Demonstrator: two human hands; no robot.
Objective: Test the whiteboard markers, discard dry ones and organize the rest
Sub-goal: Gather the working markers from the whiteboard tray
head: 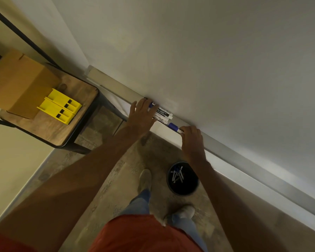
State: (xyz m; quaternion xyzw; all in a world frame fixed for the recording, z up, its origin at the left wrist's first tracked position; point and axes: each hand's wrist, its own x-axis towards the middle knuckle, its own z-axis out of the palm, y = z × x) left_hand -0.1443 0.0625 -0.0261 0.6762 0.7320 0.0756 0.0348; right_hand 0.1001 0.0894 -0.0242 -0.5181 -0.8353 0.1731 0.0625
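A bunch of whiteboard markers (162,113) lies side by side on the grey tray (244,160) under the whiteboard (207,51). My left hand (143,115) rests on their left ends with its fingers spread and straight. To the right, a single marker with a blue cap (173,126) lies on the tray. My right hand (192,138) pinches its white barrel with curled fingers. On the floor below stands a black bin (183,178) with several markers inside.
A wooden stool (49,128) with a black metal frame stands at the left, carrying a cardboard box (16,84) and a yellow plastic holder (60,106). My two feet stand on the brown floor beside the bin.
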